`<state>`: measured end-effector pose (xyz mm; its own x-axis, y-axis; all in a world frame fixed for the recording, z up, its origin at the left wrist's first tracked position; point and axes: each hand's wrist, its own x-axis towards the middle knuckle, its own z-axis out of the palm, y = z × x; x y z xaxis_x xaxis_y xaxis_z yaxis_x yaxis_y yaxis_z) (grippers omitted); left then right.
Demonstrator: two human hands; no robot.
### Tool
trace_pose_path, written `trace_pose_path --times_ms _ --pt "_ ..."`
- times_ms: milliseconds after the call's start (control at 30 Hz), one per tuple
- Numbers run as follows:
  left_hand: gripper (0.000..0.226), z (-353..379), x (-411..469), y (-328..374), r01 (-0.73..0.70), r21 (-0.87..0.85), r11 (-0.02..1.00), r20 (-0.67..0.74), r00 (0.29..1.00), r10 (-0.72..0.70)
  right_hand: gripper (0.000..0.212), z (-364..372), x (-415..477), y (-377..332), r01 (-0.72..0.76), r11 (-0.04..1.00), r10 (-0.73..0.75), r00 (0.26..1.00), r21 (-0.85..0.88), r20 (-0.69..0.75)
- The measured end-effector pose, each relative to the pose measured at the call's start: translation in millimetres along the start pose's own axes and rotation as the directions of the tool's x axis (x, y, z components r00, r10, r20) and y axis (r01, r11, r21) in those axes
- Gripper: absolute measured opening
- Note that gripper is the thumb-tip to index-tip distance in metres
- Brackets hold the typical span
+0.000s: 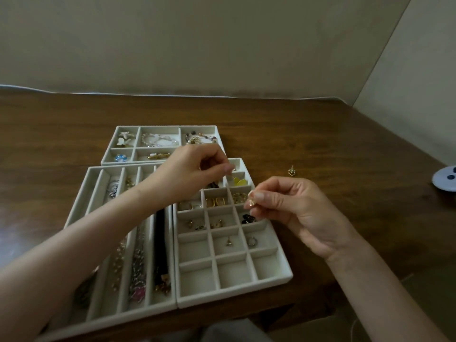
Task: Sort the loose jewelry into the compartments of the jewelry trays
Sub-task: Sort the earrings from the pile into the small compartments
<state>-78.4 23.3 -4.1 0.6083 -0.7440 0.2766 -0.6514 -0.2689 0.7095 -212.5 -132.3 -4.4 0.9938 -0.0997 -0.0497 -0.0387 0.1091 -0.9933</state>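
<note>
Right hand (291, 208) is up over the right edge of the grid tray (234, 296), thumb and fingertips pinching a small gold earring (251, 202) above the third row of cells, not touching the tray. Left hand (195, 169) reaches across to the grid tray's far right corner with its fingers curled and tips together; can't tell if it holds anything. A loose gold earring (292, 172) lies on the wooden table (320, 134), to the right of the grid tray and well apart from it. Grid cells hold gold hoops (217, 201), a yellow piece (239, 181) and small studs; the near rows are mostly bare. The long-slot tray (130, 314) touches the grid tray's left side and holds chains and a black strap (160, 243). The back tray (162, 127) holds a pearl bracelet (160, 140) and brooches. A white round object (446, 178) is at the right edge.
</note>
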Motion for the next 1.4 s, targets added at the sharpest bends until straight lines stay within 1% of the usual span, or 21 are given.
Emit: trace_pose_path --times_ms 33,67,200,267,400,533,600,667,733,800,867,900,933,1000,1167,1267,1333,1400 --pt "0.016 -0.2 0.2 -1.0 0.008 0.001 1.0 0.002 1.0 -0.008 0.007 0.1 1.9 -0.6 -0.043 0.998 0.043 0.999 0.054 -0.004" --pt "0.016 -0.2 0.4 -1.5 0.013 -0.005 1.0 0.002 1.0 -0.013 0.007 0.1 3.2 -0.7 -0.069 0.995 0.069 0.998 0.066 -0.006" --pt "0.017 0.8 -0.3 -0.3 -0.002 -0.013 1.0 -0.013 1.0 0.002 0.009 4.2 4.3 1.4 -0.059 0.997 0.058 0.998 -0.055 -0.017" --pt "0.02 0.8 -0.2 -0.2 -0.002 -0.002 1.0 -0.02 1.0 0.002 0.01 6.1 3.3 1.8 -0.055 0.997 0.055 0.998 -0.063 -0.004" --pt "0.016 -0.3 -0.1 0.4 0.004 0.007 1.0 -0.024 1.0 -0.003 0.008 6.3 3.3 1.7 -0.059 0.998 0.06 0.997 -0.013 0.045" --pt "0.012 0.0 0.3 0.3 0.011 0.016 1.0 -0.024 1.0 -0.011 0.008 4.9 5.1 3.2 -0.078 0.992 0.067 0.992 0.103 0.103" --pt "0.011 0.3 0.2 0.5 0.01 0.022 1.0 -0.022 1.0 -0.009 0.007 3.1 5.8 4.2 -0.083 0.987 0.068 0.991 0.139 0.114" --pt "0.011 0.3 -0.1 0.2 0.013 0.022 1.0 -0.017 1.0 -0.013 0.007 0.5 5.5 3.4 -0.068 0.988 0.056 0.994 0.136 0.089" --pt "0.013 0.1 -0.1 -0.1 0.012 0.026 1.0 -0.009 1.0 -0.012 0.007 -6.8 5.5 0.8 -0.025 0.998 0.026 0.999 0.059 -0.023" --pt "0.016 0.0 0.1 -0.8 0.006 0.04 0.999 -0.003 1.0 -0.005 0.008 -20.3 6.8 -0.9 0.024 0.989 -0.052 0.98 -0.143 -0.191" --pt "0.019 0.5 0.2 -1.4 -0.006 0.055 0.998 -0.001 1.0 0.006 0.005 -35.1 8.8 0.0 0.007 0.922 -0.138 0.94 -0.386 -0.312" --pt "0.018 1.0 0.3 -1.8 -0.014 0.058 0.998 -0.001 1.0 0.015 0.003 -42.1 9.9 1.6 -0.022 0.875 -0.166 0.924 -0.483 -0.343" --pt "0.018 1.6 0.2 -2.3 -0.025 0.06 0.998 0.0 1.0 0.025 0.003 -48.8 10.5 3.7 -0.052 0.828 -0.183 0.916 -0.559 -0.357" --pt "0.016 2.7 0.2 -2.8 -0.04 0.067 0.997 0.006 0.999 0.04 0.004 -59.6 10.0 6.9 -0.093 0.749 -0.192 0.917 -0.656 -0.349" --pt "0.011 2.9 1.0 -4.2 -0.052 0.098 0.994 0.01 0.999 0.051 0.005 -75.1 7.8 9.6 -0.102 0.605 -0.221 0.931 -0.789 -0.29" --pt "0.013 2.9 0.4 -4.7 -0.059 0.108 0.992 0.02 0.998 0.057 0.01 -76.6 8.9 12.8 -0.057 0.578 -0.255 0.935 -0.814 -0.247" --pt "0.012 2.9 0.2 -4.8 -0.063 0.102 0.993 0.031 0.998 0.06 0.016 -82.0 9.5 11.7 -0.021 0.594 -0.324 0.909 -0.804 -0.263" --pt "0.01 2.6 0.1 -4.9 -0.074 0.101 0.992 0.037 0.997 0.07 0.019 -91.2 8.5 7.0 -0.041 0.596 -0.334 0.895 -0.802 -0.294"
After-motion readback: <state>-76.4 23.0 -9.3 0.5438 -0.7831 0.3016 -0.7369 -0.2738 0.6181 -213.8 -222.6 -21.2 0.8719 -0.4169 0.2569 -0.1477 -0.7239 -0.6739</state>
